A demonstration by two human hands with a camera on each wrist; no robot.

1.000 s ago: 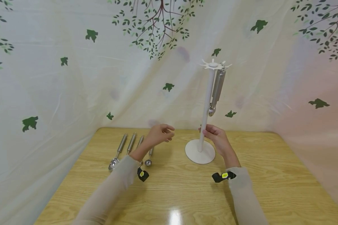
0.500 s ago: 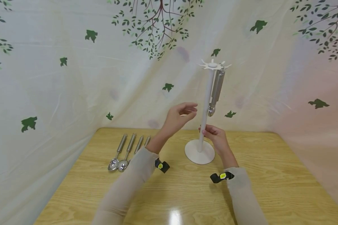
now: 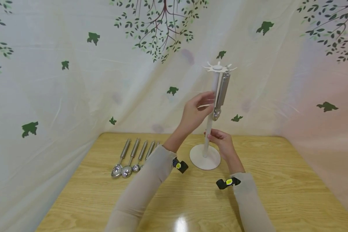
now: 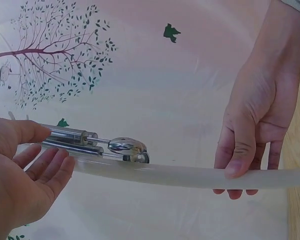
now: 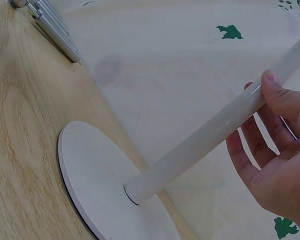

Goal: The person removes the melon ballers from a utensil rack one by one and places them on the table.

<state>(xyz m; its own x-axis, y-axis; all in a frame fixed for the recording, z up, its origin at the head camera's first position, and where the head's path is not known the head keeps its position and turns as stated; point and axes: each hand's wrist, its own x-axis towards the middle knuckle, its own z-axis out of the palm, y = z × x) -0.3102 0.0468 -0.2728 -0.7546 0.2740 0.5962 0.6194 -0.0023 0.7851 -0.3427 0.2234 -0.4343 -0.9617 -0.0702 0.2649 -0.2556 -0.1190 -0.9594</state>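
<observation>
A white stand [image 3: 210, 125] with a round base [image 3: 204, 163] and a crown of hooks [image 3: 217, 68] stands upright on the table. Two steel spoons [image 3: 223, 88] with thick handles and rounded bowls hang from its right side. My right hand [image 3: 225, 145] pinches the lower pole between thumb and fingers, also plain in the right wrist view. Higher up, my left hand [image 3: 195, 112] is beside the pole, fingers loosely bent and spread. In the left wrist view its thumb and fingers lie around the hanging spoons' handles [image 4: 65, 135]; whether they touch cannot be told.
Several more steel spoons [image 3: 127, 171] lie side by side on the left of the wooden table [image 3: 203, 206], partly hidden behind my left sleeve [image 3: 145, 183]. A pale curtain [image 3: 139, 96] printed with leaves hangs behind the table.
My left hand has moved up and right, from above the spoons on the table to the stand's upper pole. The right hand keeps its hold on the pole.
</observation>
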